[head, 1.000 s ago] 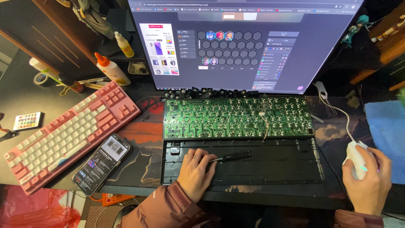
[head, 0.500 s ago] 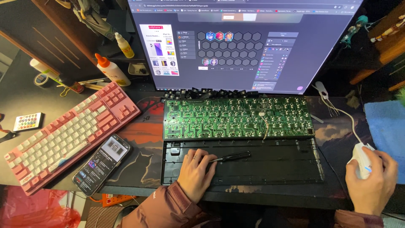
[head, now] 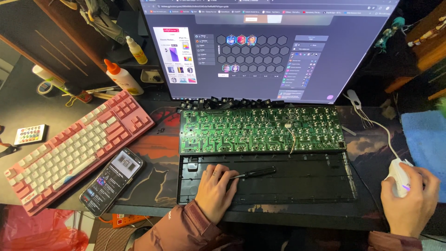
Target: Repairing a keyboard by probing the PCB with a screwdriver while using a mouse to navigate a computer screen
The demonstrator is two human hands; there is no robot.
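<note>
Right hand has slid a bit further out to the right with the white corded computer mouse compared to a second ago, while pretty much everything else sits where it was. That hand is cupped over the mouse, fingers wrapped around its sides, gripping it next to one blue cloth pad at the desk's right edge. Left hand lies flat and relaxed on the black plastic keyboard case bottom, fingers spread, not clenched on anything; its fingertips are right at the handle end of one slim black screwdriver lying across the tray, touching or just about, can't really tell. Directly above the tray is one bare green keyboard circuit board flipped solder-side up, with a thin wire curling off its right half. Between the board and the big monitor there's a row of loose black switches, too bunched up to count properly. Off to the left: one pink and white mechanical keyboard angled on the desk, one smartphone with its screen lit just below its lower edge, and one small white remote with coloured buttons further left. Two squeeze bottles stand at the back, a white one with an orange cap and a smaller yellow one, plus one roll of tape nearby. So two keyboards' worth of stuff total, one whole, one gutted.
</note>
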